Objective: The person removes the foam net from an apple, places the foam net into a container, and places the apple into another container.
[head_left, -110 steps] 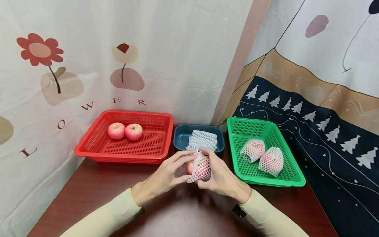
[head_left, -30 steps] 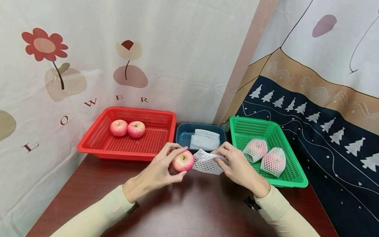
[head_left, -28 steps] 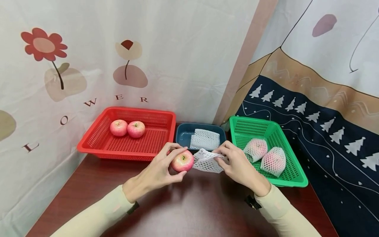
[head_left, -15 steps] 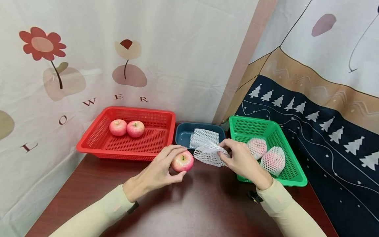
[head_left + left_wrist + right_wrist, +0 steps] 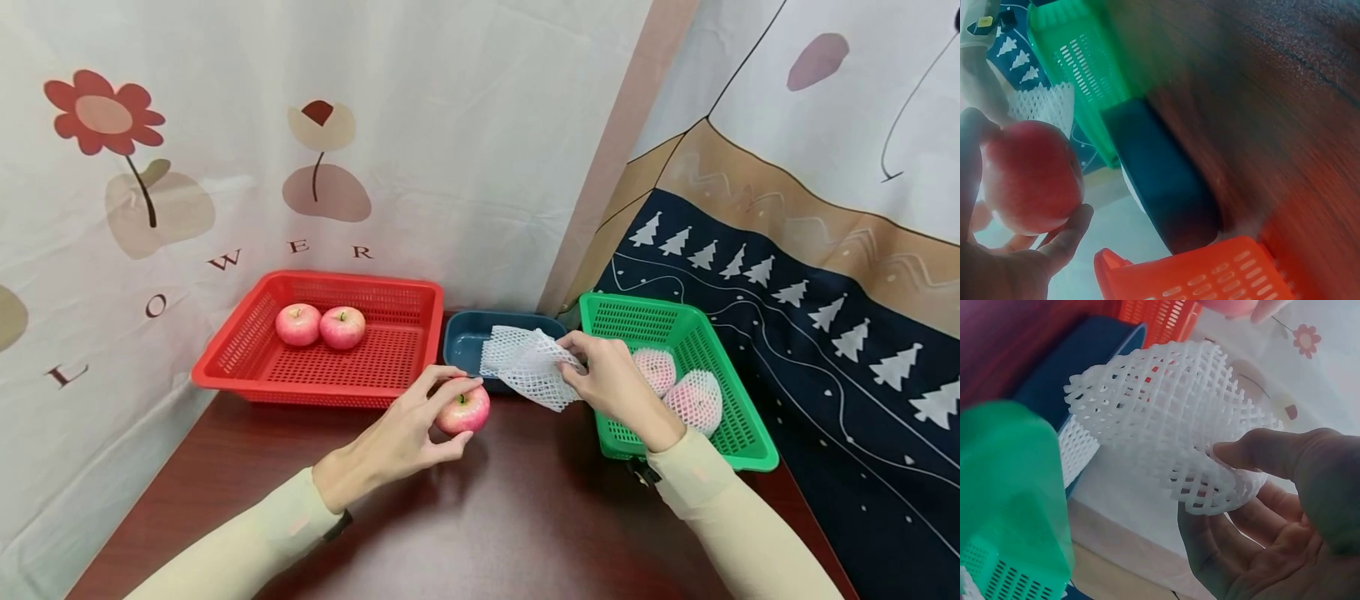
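Note:
My left hand [image 5: 401, 437] grips a bare red apple [image 5: 463, 408] over the table, stem side facing up. In the left wrist view the thumb and fingers curl round that apple [image 5: 1034, 177]. My right hand [image 5: 617, 385] pinches a white foam net sleeve [image 5: 542, 375] at one end; the sleeve hangs loose over the near rim of the blue tray [image 5: 467, 343]. The right wrist view shows thumb and fingers closed on the crumpled end of the foam net [image 5: 1166, 419]. More white foam netting [image 5: 498, 340] lies in the tray, partly hidden behind the held sleeve.
A red basket [image 5: 397, 367] at the back left holds two bare apples [image 5: 320, 326]. On the right stands a green basket [image 5: 738, 433] with two net-wrapped apples [image 5: 696, 402], partly behind my right forearm. A patterned curtain [image 5: 465, 150] hangs behind the brown table [image 5: 480, 517].
Earlier both hands held the apple partly inside the net sleeve. The apple is now out of it in my left hand, and my right hand has carried the sleeve up and back towards the blue tray.

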The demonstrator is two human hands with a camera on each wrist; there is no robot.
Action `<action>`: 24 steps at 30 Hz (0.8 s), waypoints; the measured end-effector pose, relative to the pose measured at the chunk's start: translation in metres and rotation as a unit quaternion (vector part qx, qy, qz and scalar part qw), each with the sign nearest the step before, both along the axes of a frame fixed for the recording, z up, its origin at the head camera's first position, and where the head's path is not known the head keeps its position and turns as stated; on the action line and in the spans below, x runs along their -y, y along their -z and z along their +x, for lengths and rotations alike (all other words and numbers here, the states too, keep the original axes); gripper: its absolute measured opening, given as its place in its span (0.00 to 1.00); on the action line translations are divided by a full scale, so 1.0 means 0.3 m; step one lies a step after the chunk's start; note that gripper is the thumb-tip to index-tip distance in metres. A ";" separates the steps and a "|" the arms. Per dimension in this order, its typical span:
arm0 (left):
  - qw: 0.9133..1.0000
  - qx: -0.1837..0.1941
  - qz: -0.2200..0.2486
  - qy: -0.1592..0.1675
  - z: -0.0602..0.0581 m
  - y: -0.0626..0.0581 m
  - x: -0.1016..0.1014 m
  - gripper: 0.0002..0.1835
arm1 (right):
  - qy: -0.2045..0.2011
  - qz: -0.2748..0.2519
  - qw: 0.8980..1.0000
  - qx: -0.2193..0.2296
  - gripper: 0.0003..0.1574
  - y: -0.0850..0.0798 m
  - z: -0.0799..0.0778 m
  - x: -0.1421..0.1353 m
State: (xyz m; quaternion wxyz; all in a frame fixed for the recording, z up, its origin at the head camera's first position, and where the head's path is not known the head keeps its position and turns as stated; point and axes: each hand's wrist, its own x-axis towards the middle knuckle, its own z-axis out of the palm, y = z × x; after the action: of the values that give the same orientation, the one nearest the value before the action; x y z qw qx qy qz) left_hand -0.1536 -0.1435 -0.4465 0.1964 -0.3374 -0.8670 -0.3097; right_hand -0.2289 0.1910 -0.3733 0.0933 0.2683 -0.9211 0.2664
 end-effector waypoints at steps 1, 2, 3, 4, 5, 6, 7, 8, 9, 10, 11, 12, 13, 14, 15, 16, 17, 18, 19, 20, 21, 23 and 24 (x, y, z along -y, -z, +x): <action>1.000 -0.003 -0.002 0.001 -0.001 0.001 -0.001 0.40 | 0.000 0.001 1.000 0.001 0.12 -0.002 -0.007 0.002; 1.000 -0.002 -0.004 0.001 -0.001 0.002 -0.001 0.40 | 0.000 0.004 1.000 0.000 0.12 -0.005 -0.013 0.005; 1.000 -0.002 -0.006 0.001 -0.001 0.002 -0.001 0.40 | 0.000 0.006 1.000 -0.002 0.11 -0.007 -0.020 0.007; 1.000 -0.004 -0.007 0.001 -0.001 0.003 -0.001 0.39 | 0.000 0.008 1.000 -0.002 0.11 -0.009 -0.027 0.009; 1.000 -0.007 -0.009 0.001 -0.002 0.005 -0.002 0.39 | 0.000 0.010 1.000 -0.002 0.11 -0.011 -0.033 0.012; 1.000 -0.011 -0.010 0.001 -0.002 0.006 -0.003 0.39 | 0.000 0.013 1.000 -0.003 0.11 -0.015 -0.038 0.015; 1.000 -0.015 -0.010 0.002 -0.003 0.007 -0.004 0.39 | 0.000 0.016 1.000 -0.003 0.11 -0.019 -0.043 0.018; 1.000 -0.014 -0.013 0.001 -0.003 0.008 -0.004 0.38 | -0.001 0.018 1.000 -0.005 0.11 -0.023 -0.049 0.021; 1.000 -0.014 -0.014 0.001 -0.004 0.009 -0.005 0.38 | -0.002 0.020 1.000 -0.006 0.11 -0.026 -0.056 0.024; 1.000 -0.013 -0.017 0.002 -0.005 0.010 -0.005 0.38 | -0.003 0.022 1.000 -0.007 0.11 -0.031 -0.062 0.027; 1.000 -0.011 -0.021 0.002 -0.006 0.011 -0.005 0.38 | -0.003 0.024 1.000 -0.008 0.11 -0.036 -0.068 0.030; 1.000 -0.009 -0.025 0.003 -0.007 0.011 -0.005 0.38 | -0.003 0.027 1.000 -0.009 0.11 -0.041 -0.074 0.032; 1.000 -0.008 -0.029 0.005 -0.007 0.010 -0.005 0.39 | -0.003 0.028 1.000 -0.011 0.11 -0.045 -0.081 0.034; 0.999 -0.005 -0.034 0.006 -0.008 0.010 -0.004 0.39 | -0.001 0.029 1.000 -0.012 0.11 -0.050 -0.088 0.037; 0.999 -0.007 -0.036 0.008 -0.008 0.010 -0.004 0.39 | -0.001 0.031 0.999 -0.012 0.11 -0.055 -0.094 0.039; 0.999 -0.010 -0.038 0.010 -0.008 0.009 -0.005 0.39 | 0.001 0.032 0.999 -0.013 0.11 -0.058 -0.101 0.042; 0.999 -0.014 -0.039 0.013 -0.008 0.009 -0.005 0.40 | 0.002 0.033 0.999 -0.014 0.11 -0.061 -0.108 0.045; 0.999 -0.019 -0.040 0.015 -0.008 0.009 -0.006 0.40 | 0.003 0.033 0.999 -0.016 0.11 -0.064 -0.114 0.049; 0.999 -0.024 -0.039 0.016 -0.009 0.009 -0.007 0.40 | 0.004 0.033 0.999 -0.016 0.11 -0.066 -0.121 0.052; 0.999 -0.028 -0.039 0.017 -0.009 0.010 -0.008 0.40 | 0.004 0.032 0.999 -0.018 0.11 -0.066 -0.129 0.056; 0.999 -0.031 -0.037 0.018 -0.009 0.010 -0.009 0.40 | 0.005 0.032 0.999 -0.021 0.10 -0.065 -0.137 0.059; 0.999 -0.034 -0.037 0.020 -0.010 0.010 -0.010 0.39 | 0.007 0.034 0.999 -0.025 0.10 -0.063 -0.152 0.065; 0.999 -0.034 -0.037 0.020 -0.010 0.010 -0.010 0.39 | 0.008 0.034 0.999 -0.027 0.10 -0.062 -0.160 0.068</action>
State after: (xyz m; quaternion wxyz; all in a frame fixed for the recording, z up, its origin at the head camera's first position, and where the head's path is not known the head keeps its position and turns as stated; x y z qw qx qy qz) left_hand -0.1566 -0.1405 -0.4494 0.2067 -0.3720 -0.8639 -0.2693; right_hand -0.2768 0.1706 -0.3547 0.1112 0.2707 -0.9290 0.2263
